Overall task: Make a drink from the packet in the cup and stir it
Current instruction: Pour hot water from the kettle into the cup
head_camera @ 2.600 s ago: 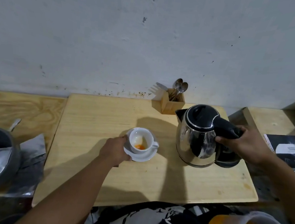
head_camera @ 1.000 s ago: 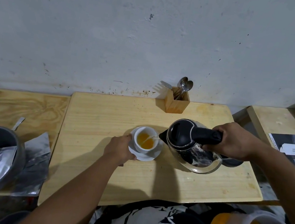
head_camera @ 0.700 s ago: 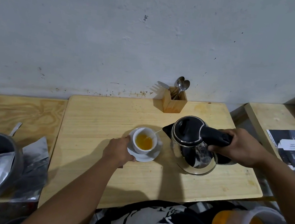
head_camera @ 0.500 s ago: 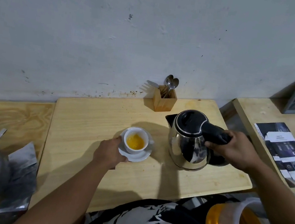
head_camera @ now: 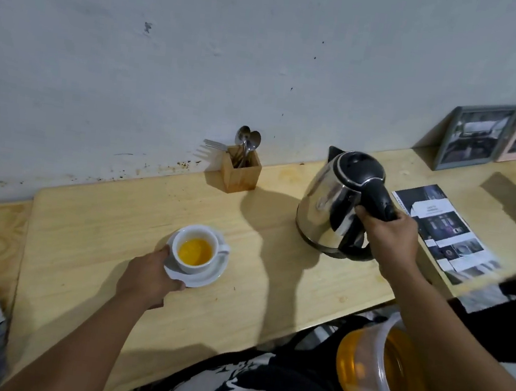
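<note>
Left hand (head_camera: 151, 274) holds the rim of the white saucer (head_camera: 207, 278), fingers curled tight on its edge. On the saucer stands the small white cup (head_camera: 194, 247), and it is full of orange drink. The cup sits near the middle of the wooden bench (head_camera: 269, 300).

Right of the cup, well apart from it, is the shiny kettle (head_camera: 330, 207). It stands upright on the bench. Right hand (head_camera: 390, 232) is closed tight around the kettle's black handle.

Behind the cup, by the wall, is a little wooden box (head_camera: 240, 173) with spoons (head_camera: 248, 139) and a fork sticking up out of it. Far right of the cup, past the kettle, a dark paper sheet (head_camera: 444, 228) lies flat, and a picture frame (head_camera: 475, 136) leans on the wall.
</note>
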